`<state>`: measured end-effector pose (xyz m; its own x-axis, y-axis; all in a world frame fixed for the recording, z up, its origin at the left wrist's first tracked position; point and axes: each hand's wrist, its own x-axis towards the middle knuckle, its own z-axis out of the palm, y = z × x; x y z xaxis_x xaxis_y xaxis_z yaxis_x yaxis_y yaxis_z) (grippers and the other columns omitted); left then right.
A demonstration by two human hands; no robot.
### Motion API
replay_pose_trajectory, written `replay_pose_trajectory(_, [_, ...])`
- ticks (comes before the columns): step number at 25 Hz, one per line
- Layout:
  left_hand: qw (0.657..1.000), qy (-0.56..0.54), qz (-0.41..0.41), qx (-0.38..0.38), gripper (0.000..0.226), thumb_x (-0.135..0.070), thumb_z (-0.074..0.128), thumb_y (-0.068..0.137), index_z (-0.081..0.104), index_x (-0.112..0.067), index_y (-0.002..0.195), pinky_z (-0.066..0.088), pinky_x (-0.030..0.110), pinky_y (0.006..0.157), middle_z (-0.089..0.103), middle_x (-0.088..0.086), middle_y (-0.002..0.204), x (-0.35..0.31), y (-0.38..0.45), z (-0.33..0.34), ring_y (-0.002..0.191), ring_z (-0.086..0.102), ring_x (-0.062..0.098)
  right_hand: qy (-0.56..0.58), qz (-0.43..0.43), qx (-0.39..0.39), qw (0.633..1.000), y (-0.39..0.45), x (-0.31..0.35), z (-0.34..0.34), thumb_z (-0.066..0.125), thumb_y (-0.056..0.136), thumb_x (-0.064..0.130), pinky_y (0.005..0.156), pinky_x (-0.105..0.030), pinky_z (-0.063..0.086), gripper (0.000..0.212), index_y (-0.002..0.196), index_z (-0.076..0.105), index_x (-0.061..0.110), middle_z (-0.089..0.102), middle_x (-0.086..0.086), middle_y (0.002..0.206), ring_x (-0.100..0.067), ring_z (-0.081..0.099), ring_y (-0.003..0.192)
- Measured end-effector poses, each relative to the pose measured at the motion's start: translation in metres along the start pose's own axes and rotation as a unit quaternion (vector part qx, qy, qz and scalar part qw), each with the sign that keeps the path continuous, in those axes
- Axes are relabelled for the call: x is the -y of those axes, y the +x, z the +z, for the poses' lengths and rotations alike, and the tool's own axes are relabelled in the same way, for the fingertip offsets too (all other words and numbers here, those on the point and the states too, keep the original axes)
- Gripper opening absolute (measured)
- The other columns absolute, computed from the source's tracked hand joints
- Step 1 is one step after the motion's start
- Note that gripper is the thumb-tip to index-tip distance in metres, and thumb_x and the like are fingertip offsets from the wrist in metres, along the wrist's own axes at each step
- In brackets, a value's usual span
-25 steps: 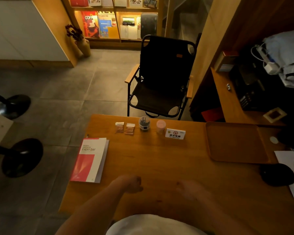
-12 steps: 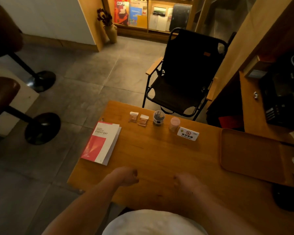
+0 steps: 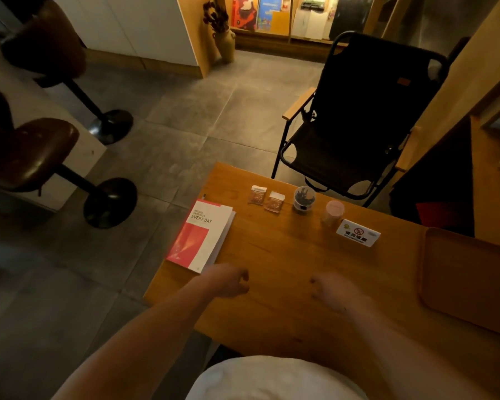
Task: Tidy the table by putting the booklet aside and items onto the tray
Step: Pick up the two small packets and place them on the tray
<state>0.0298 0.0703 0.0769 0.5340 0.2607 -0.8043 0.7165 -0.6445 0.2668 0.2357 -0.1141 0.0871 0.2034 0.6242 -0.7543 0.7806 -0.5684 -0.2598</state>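
Note:
A red and white booklet (image 3: 200,236) lies at the left edge of the wooden table (image 3: 286,264). Along the far edge stand two small snack packets (image 3: 257,194) (image 3: 274,201), a clear cup of dark bits (image 3: 303,198), a small pink-lidded jar (image 3: 333,212) and a white no-smoking sign (image 3: 358,232). A brown tray (image 3: 468,278) rests on the right side with nothing visible in it. My left hand (image 3: 228,280) hovers just right of the booklet's near corner, fingers curled, holding nothing. My right hand (image 3: 331,293) is beside it, also curled and holding nothing.
A black folding chair (image 3: 361,119) stands beyond the table's far edge. Two bar stools (image 3: 29,151) (image 3: 45,44) stand on the grey tiled floor at the left. A wooden counter (image 3: 491,180) rises at the right, and shelves with magazines (image 3: 269,13) line the back wall.
The view has swung left and downward, so the table sits further right in the frame. Both hands stay curled over the near part of the table, roughly where they were.

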Motion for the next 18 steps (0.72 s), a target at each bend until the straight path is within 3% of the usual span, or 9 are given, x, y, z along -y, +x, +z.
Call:
replay_pose_trajectory(3, [0.999,0.029,0.015,-0.027,0.040,-0.043,0.056,0.093,0.054,-0.024,0.129,0.049,0.033,0.084,0.061,0.005,0.125,0.014,0.018,-0.037,0.105,0.060,0.023,0.001,-0.001,-0.032,0.999,0.021,0.015,-0.023,0.049,0.098,0.034,0.100,-0.035,0.046,0.042,0.139,0.046,0.024,0.052,-0.005,0.140,-0.022,0.050,0.125])
replay_pose_trajectory(8, [0.992,0.088,0.052,-0.073,0.039,-0.040,0.059,0.092,0.056,-0.022,0.127,0.048,0.037,0.087,0.062,0.006,0.125,0.036,0.062,-0.095,0.108,0.059,0.024,-0.017,-0.001,-0.097,0.995,0.071,0.049,-0.054,0.045,0.097,0.042,0.086,-0.034,0.050,0.041,0.136,0.046,0.028,0.057,-0.001,0.129,-0.019,0.056,0.112])
replay_pose_trajectory(13, [0.985,0.117,0.086,-0.097,0.036,-0.033,0.061,0.092,0.059,-0.018,0.124,0.048,0.034,0.085,0.062,0.007,0.125,0.045,0.106,-0.146,0.110,0.058,0.026,-0.033,0.008,-0.105,0.994,0.125,0.081,-0.072,0.044,0.098,0.043,0.095,-0.042,0.050,0.046,0.142,0.039,0.030,0.050,-0.003,0.139,-0.024,0.051,0.121])
replay_pose_trajectory(18, [0.973,0.164,0.107,-0.122,0.038,-0.031,0.060,0.093,0.055,-0.020,0.129,0.051,0.034,0.083,0.062,0.006,0.124,0.039,0.145,-0.180,0.106,0.059,0.026,-0.064,0.026,-0.176,0.982,0.171,0.092,-0.091,0.050,0.097,0.032,0.094,-0.042,0.048,0.046,0.141,0.041,0.025,0.051,-0.005,0.140,-0.027,0.051,0.123])
